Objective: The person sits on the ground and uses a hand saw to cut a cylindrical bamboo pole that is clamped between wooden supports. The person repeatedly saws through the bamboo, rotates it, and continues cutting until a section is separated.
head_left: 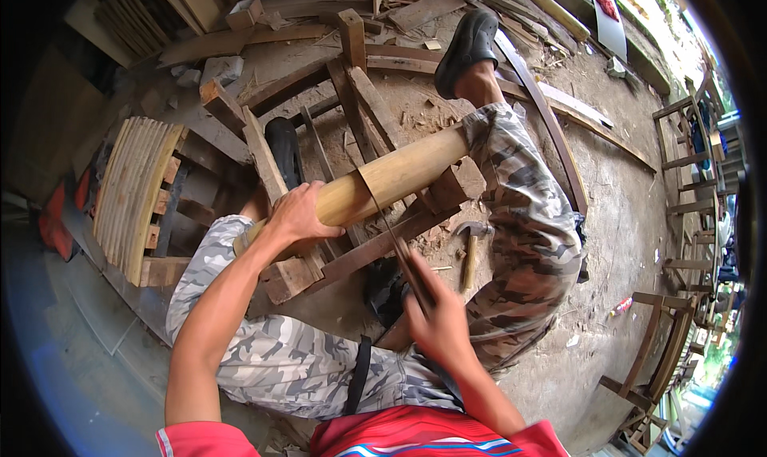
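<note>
L hand [297,213]: grasping bamboo [403,172]
R hand [438,317]: clenched on saw [402,252]
cut: prob underway
nxt: prob steady, straight strokes

Worker over there at six, bamboo pole [411,165] mid-dial, lying across wooden frame [359,256], running eight to two. Saw [384,218] across pole. Left hand [298,215] on pole toward eight; right hand [438,319] at five. Hammer [470,262] on floor, four. Slatted bench [132,197], nine. Chair frames [691,184], three.

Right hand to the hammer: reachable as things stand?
Probably not: the right hand grips the saw. Otherwise the way looks open, with the hammer lying beside the camouflage trouser leg.
</note>
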Demonstrator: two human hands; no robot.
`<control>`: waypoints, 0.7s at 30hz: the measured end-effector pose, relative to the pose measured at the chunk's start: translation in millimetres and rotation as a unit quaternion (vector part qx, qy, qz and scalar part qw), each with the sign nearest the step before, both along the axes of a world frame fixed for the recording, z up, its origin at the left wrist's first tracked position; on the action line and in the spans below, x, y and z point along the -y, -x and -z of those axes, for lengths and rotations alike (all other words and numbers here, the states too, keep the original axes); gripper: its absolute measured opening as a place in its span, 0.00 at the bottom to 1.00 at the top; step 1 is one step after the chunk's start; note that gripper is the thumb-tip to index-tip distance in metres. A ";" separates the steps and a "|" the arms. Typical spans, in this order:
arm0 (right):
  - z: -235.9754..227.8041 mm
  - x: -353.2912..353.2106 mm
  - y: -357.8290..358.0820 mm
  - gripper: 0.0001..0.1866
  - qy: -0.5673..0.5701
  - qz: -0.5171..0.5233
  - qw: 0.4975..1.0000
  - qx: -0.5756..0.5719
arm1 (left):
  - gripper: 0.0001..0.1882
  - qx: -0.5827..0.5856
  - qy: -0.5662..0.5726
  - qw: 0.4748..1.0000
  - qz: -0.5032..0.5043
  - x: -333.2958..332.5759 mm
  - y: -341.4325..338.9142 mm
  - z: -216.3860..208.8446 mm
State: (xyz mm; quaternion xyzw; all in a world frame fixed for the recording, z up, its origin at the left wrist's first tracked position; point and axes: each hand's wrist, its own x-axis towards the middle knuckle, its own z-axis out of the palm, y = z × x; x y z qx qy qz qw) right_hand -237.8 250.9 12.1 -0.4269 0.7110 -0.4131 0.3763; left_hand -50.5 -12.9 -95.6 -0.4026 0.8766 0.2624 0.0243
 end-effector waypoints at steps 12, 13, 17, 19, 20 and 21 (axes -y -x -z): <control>53.5 107.3 3.3 0.31 0.031 0.042 0.999 0.009 | 0.51 0.033 0.017 0.999 0.011 -2.2 12.1 -7.1; 57.3 99.6 2.4 0.32 0.036 0.039 0.999 0.011 | 0.50 0.033 0.008 0.999 0.013 -4.3 8.2 -6.9; 21.2 -0.5 -0.9 0.36 0.030 0.014 0.999 -0.009 | 0.50 0.036 -0.004 0.999 -0.013 -3.3 4.9 -10.1; -10.6 -59.0 3.2 0.37 -0.002 -0.002 1.000 0.008 | 0.55 0.020 -0.010 1.000 -0.005 -5.4 3.7 -4.8; -19.3 -75.9 3.7 0.37 -0.071 0.017 0.997 0.035 | 0.54 0.023 -0.009 1.000 -0.010 -11.0 5.4 -7.5; -14.8 -77.7 7.0 0.36 -0.078 0.048 0.994 0.060 | 0.54 0.027 -0.009 0.999 -0.015 -14.0 7.7 -11.4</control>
